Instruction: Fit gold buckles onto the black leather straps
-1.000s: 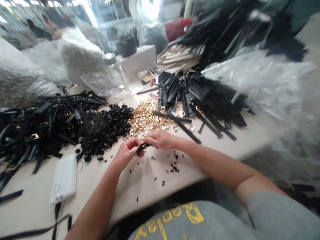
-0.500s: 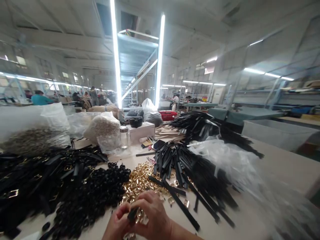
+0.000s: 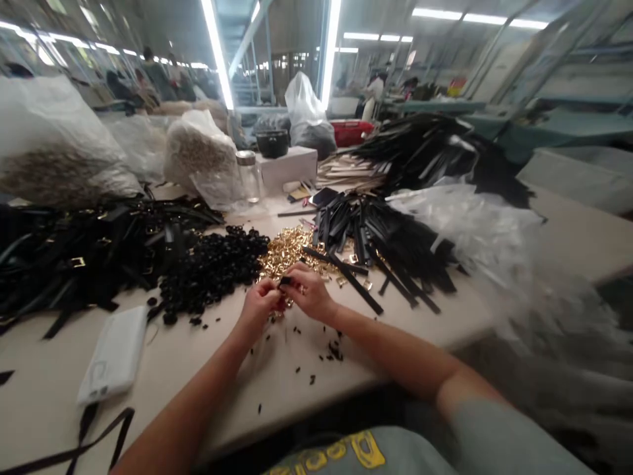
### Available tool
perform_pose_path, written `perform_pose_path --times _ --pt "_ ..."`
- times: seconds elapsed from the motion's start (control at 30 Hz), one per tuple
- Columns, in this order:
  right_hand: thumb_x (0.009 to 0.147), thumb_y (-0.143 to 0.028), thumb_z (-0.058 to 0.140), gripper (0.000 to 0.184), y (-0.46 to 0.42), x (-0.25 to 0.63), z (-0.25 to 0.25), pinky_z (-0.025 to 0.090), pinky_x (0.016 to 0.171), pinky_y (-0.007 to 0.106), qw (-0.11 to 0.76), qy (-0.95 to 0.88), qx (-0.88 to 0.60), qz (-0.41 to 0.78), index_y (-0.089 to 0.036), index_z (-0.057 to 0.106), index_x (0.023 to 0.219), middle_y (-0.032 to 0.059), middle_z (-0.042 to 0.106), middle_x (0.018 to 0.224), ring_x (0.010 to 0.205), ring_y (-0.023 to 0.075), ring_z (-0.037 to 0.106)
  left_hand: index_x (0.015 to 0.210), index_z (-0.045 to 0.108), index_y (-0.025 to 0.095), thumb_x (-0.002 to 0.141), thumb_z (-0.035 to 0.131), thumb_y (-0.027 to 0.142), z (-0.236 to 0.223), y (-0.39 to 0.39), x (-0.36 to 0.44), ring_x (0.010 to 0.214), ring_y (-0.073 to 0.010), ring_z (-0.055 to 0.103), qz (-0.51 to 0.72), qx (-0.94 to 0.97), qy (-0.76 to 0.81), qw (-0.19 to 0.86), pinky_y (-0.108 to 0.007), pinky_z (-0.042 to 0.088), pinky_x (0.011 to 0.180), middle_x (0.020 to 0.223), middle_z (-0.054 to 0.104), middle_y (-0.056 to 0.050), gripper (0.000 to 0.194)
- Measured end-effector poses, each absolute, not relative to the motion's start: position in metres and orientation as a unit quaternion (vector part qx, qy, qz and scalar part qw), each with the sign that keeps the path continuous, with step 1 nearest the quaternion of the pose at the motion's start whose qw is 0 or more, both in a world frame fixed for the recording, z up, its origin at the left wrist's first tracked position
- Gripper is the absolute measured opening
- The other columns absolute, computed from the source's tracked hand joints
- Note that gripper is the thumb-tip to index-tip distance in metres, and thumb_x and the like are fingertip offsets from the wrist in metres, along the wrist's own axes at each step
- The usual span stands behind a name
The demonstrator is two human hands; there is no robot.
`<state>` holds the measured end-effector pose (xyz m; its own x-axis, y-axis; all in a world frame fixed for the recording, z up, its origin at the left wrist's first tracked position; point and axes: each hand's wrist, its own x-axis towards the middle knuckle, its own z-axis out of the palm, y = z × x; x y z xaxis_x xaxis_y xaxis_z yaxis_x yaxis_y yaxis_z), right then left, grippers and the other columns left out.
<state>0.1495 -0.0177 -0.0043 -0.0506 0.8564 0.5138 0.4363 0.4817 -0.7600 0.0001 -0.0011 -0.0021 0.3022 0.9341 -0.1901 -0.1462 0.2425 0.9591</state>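
At a pale, smooth worktable [image 3: 182, 396] on a busy workshop floor, a person's left hand [image 3: 260, 303] and right hand [image 3: 311, 295] meet in front of a heap of shiny gold metal buckles [image 3: 287, 247], fingertips of both clamped on a narrow, flat black strap [image 3: 285, 281], mostly hidden by the fingers. The work appears to call for a firm pinch near the strap's end, edges kept square and the opposite hand steadying; a loose hold could let so slim a piece twist.

Alongside the rigid, square-framed buckles lies a mound of small, rounded black loops [image 3: 212, 267]. Beyond, matte black leather-like strips [image 3: 359, 218] fan out stiffly beside crinkled, translucent plastic sheeting [image 3: 469, 224]; tiny black bits [image 3: 335, 351] speckle the tabletop.
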Motion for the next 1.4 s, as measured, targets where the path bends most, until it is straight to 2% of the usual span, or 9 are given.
perform_pose_path --times 0.17,0.27,0.37,0.53,0.63,0.77,1.0,1.17,1.4 --pt "0.079 -0.047 0.07 0.032 -0.013 0.151 -0.008 0.04 0.055 0.022 0.489 -0.615 -0.524 0.327 -0.018 0.058 0.077 -0.001 0.056 0.074 0.061 0.0087 0.049 0.069 0.054 0.02 0.062 0.073 0.03 0.001 -0.004 -0.003 0.047 -0.0109 0.056 0.434 0.45 0.42 0.658 -0.021 0.046 0.045 0.058 0.058 0.005 0.022" --pt "0.079 -0.069 0.059 0.053 -0.012 0.156 -0.007 0.041 0.053 0.022 0.465 -0.571 -0.502 0.454 -0.016 0.059 0.074 -0.0009 0.057 0.065 0.056 0.0084 0.05 0.07 0.053 0.02 0.062 0.074 0.03 0.008 -0.006 -0.005 0.053 -0.0096 0.059 0.458 0.443 0.401 0.658 -0.021 0.05 0.052 0.065 0.062 0.005 0.025" --pt "0.077 -0.077 0.053 0.063 -0.013 0.157 -0.004 0.046 0.053 0.023 0.471 -0.5 -0.451 0.57 -0.014 0.061 0.078 0.0019 0.062 0.07 0.056 0.0089 0.055 0.07 0.053 0.02 0.06 0.073 0.027 0.013 -0.008 -0.004 0.051 -0.0086 0.058 0.457 0.441 0.383 0.671 -0.019 0.047 0.049 0.065 0.063 0.005 0.023" --pt "0.069 -0.048 0.078 0.038 -0.015 0.151 0.001 0.047 0.056 0.022 0.508 -0.394 -0.397 0.655 -0.015 0.06 0.076 -0.001 0.061 0.07 0.059 0.0077 0.055 0.067 0.054 0.02 0.059 0.071 0.022 0.014 -0.01 -0.004 0.047 -0.0078 0.055 0.44 0.44 0.372 0.689 -0.018 0.043 0.046 0.061 0.061 0.005 0.019" --pt "0.072 -0.036 0.075 0.027 -0.016 0.148 0.001 0.045 0.054 0.022 0.534 -0.355 -0.395 0.657 -0.016 0.056 0.071 -0.0017 0.06 0.066 0.057 0.0073 0.052 0.068 0.055 0.02 0.062 0.069 0.021 0.014 -0.012 -0.004 0.046 -0.0079 0.053 0.431 0.449 0.359 0.695 -0.019 0.043 0.045 0.06 0.06 0.006 0.016" --pt "0.076 -0.032 0.068 0.022 -0.016 0.147 0.002 0.044 0.053 0.023 0.555 -0.334 -0.392 0.653 -0.017 0.053 0.074 -0.0024 0.059 0.065 0.056 0.0083 0.052 0.067 0.054 0.02 0.061 0.067 0.019 0.015 -0.014 -0.005 0.046 -0.0083 0.053 0.413 0.469 0.341 0.702 -0.02 0.043 0.046 0.058 0.06 0.005 0.014" --pt "0.077 -0.021 0.062 0.015 -0.019 0.154 0.004 0.05 0.071 0.026 0.499 -0.514 -0.353 0.602 -0.013 0.064 0.09 0.0016 0.063 0.084 0.076 0.0106 0.058 0.067 0.054 0.02 0.067 0.071 0.022 0.01 -0.01 -0.009 0.047 -0.0072 0.053 0.437 0.449 0.35 0.696 -0.017 0.04 0.044 0.059 0.06 0.006 0.017" --pt "0.078 -0.029 0.069 0.027 -0.022 0.15 0.003 0.053 0.083 0.03 0.498 -0.598 -0.341 0.527 -0.016 0.069 0.102 0.0039 0.062 0.101 0.093 0.0141 0.06 0.064 0.054 0.019 0.067 0.074 0.025 0.007 -0.007 -0.01 0.046 -0.0055 0.05 0.445 0.454 0.369 0.678 -0.017 0.043 0.045 0.061 0.057 0.006 0.022" --pt "0.077 -0.052 0.071 0.042 -0.023 0.141 -0.003 0.048 0.056 0.02 0.533 -0.477 -0.361 0.599 -0.017 0.072 0.1 0.0009 0.064 0.086 0.065 0.0075 0.056 0.069 0.062 0.019 0.071 0.078 0.039 0.004 -0.01 -0.003 0.048 -0.0084 0.055 0.43 0.506 0.391 0.638 -0.021 0.048 0.049 0.062 0.059 0.004 0.025"
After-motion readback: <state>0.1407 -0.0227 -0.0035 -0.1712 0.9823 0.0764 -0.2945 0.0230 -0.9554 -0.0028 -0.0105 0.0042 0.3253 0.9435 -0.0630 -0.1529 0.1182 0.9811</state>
